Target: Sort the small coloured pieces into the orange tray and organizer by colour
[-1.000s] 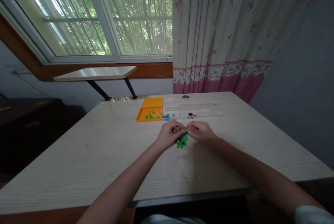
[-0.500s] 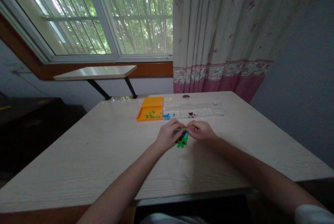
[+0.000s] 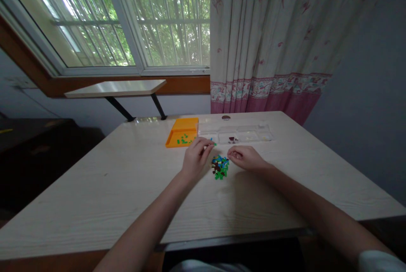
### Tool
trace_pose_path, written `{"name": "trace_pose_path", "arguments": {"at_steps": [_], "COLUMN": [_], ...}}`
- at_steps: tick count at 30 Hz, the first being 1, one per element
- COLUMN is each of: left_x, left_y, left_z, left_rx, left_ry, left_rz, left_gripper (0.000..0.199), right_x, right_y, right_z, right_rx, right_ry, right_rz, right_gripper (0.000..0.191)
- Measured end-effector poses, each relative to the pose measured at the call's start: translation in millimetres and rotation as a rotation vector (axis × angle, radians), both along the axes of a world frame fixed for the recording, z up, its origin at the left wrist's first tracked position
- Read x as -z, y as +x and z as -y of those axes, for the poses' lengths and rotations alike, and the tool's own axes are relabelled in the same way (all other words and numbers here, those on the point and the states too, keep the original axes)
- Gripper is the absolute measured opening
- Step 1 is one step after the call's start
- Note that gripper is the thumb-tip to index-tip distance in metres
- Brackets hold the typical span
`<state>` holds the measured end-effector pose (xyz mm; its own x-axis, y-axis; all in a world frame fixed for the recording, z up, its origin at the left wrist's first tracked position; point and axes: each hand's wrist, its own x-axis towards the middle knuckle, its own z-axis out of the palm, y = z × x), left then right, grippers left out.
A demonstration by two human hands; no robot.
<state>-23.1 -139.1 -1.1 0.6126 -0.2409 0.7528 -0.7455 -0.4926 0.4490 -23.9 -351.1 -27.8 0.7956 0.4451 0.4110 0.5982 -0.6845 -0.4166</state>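
A small pile of mixed green, blue, dark brown and pale building bricks (image 3: 221,168) lies on the table between my hands. My left hand (image 3: 195,157) is above and left of the pile, thumb and fingers pinched on a small green brick (image 3: 215,144) that shows at the fingertips. To the right of the pile, my right hand (image 3: 245,157) rests low with its fingers curled closed; whatever they hold, if anything, is hidden. Behind my left hand, the orange tray (image 3: 169,140) has several green bricks in it.
A clear compartment tray (image 3: 241,128) adjoins the orange tray; dark brown bricks (image 3: 233,139) sit in one section, and the blue ones are mostly behind my left hand. A small raised shelf (image 3: 117,88) stands at the back left of the pale table (image 3: 127,187).
My left hand has moved left and slightly away from me with the green brick, parting from my right hand and uncovering the pile. My right hand has stayed nearly in place.
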Motion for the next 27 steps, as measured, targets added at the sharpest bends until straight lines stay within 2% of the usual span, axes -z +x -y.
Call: {"name": "trace_pose_path", "arguments": {"at_steps": [4,8,13,22,25,27], "left_x": [-9.3,-12.0,-12.1,-7.5,-5.6,-3.2], "left_y": [0.6,-2.6,-5.0,1.0,13.4,25.3], "left_z": [-10.0,-11.2,-9.7,-12.4,-20.2,-29.2], "left_rx": [-0.165,-0.186,-0.19,-0.23,-0.278,-0.345], "left_ry": [-0.103,-0.083,-0.057,-0.046,-0.012,0.073], "left_rz": [0.185,0.285,0.334,0.311,0.218,0.098], "left_gripper": [0.008,0.007,0.006,0.009,0.013,0.016], "right_x": [4.7,8.3,9.2,8.3,7.7,7.2], "right_y": [7.2,9.1,9.4,10.0,9.9,9.9], "right_z": [8.3,9.4,8.2,9.0,9.1,9.0], "right_rx": [-0.021,-0.066,-0.091,-0.082,-0.069,-0.071], "right_ry": [-0.096,-0.131,-0.153,-0.142,-0.146,-0.148], "right_rz": [-0.067,-0.099,-0.082,-0.105,-0.104,-0.109], "right_gripper": [0.015,0.021,0.017,0.016,0.015,0.015]}}
